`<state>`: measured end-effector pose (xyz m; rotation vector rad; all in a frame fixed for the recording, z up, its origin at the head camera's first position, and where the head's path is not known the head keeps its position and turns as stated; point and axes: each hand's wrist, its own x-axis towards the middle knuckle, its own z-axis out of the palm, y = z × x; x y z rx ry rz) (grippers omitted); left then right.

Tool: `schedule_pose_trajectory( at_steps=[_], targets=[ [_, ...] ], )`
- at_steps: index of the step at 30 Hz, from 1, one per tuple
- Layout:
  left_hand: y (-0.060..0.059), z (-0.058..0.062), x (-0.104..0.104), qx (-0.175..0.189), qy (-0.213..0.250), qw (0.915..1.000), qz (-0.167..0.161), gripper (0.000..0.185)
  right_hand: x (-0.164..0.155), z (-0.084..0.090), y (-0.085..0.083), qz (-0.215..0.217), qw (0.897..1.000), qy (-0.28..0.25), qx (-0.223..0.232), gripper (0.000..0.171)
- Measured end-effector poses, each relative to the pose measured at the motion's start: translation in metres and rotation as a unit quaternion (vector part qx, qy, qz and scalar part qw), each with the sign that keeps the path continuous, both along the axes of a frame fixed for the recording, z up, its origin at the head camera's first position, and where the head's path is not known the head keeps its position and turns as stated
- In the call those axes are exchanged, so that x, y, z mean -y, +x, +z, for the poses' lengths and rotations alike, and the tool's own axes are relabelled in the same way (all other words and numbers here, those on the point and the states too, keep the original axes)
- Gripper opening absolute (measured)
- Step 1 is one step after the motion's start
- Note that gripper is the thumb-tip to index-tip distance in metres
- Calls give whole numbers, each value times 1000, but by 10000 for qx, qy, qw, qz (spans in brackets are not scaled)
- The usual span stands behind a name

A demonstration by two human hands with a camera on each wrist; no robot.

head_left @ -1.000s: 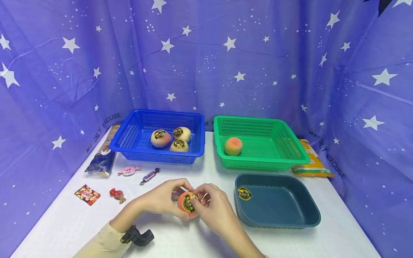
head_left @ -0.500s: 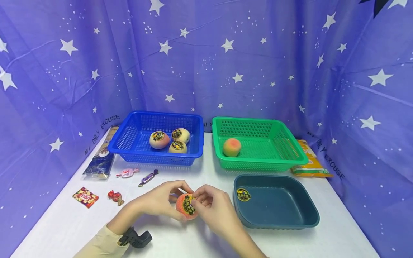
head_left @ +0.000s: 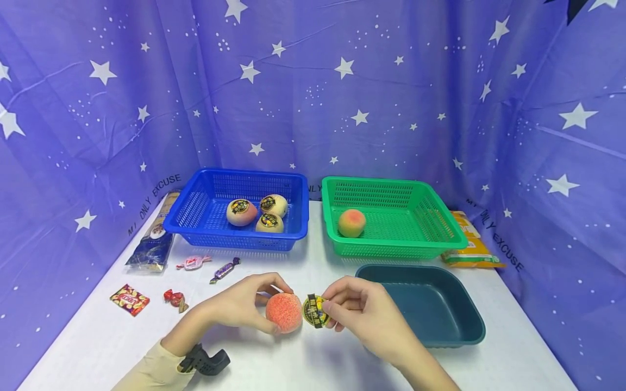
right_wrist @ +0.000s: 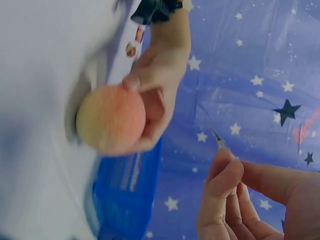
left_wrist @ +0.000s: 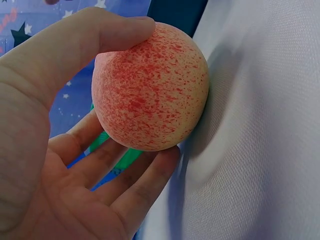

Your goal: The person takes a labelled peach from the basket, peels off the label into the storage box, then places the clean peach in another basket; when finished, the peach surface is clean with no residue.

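My left hand (head_left: 246, 307) grips a peach (head_left: 285, 313) close over the white table, thumb on the near side and fingers behind. In the left wrist view the peach (left_wrist: 152, 87) shows red-speckled skin with no label on it. Just to the right, my right hand (head_left: 369, 315) pinches a round black-and-gold sticker (head_left: 314, 311) by its edge, apart from the peach. From the right wrist the sticker (right_wrist: 218, 139) appears edge-on at the fingertips. A similar sticker sat inside the dark teal tray (head_left: 430, 304), whose left part is hidden behind the right hand.
A blue basket (head_left: 195, 233) holds 3 peaches with stickers. One plain peach (head_left: 351, 223) lies in the green basket (head_left: 391, 250). Wrapped candies (head_left: 225, 270) and a red packet (head_left: 129, 300) lie at left. A blue bag (head_left: 154, 244) and an orange bag (head_left: 471, 244) flank the baskets.
The sticker has come off the peach in my left hand. My right hand has moved right with it, now overlapping the teal tray. The left hand stays nearly in place.
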<state>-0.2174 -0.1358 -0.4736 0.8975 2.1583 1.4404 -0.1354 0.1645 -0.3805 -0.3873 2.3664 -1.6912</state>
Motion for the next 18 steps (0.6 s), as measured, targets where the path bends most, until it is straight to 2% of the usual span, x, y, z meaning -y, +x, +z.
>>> schedule_pose_trajectory(
  at_steps=[3,7,11,18],
  targets=[
    [0,0,0,36,19,10000,5,66,-19,6,-2,-101,9998,140,27,17],
    [1,0,-1,55,19,10000,5,66,-42,9,-11,-264,9989,188,346,24],
    [1,1,-1,27,-1,10000,1,66,-63,9,-23,-353,9960,312,754,30],
    [1,2,-1,21,-29,10000,33,65,-100,4,-42,-344,9909,488,1209,34]
  ],
)
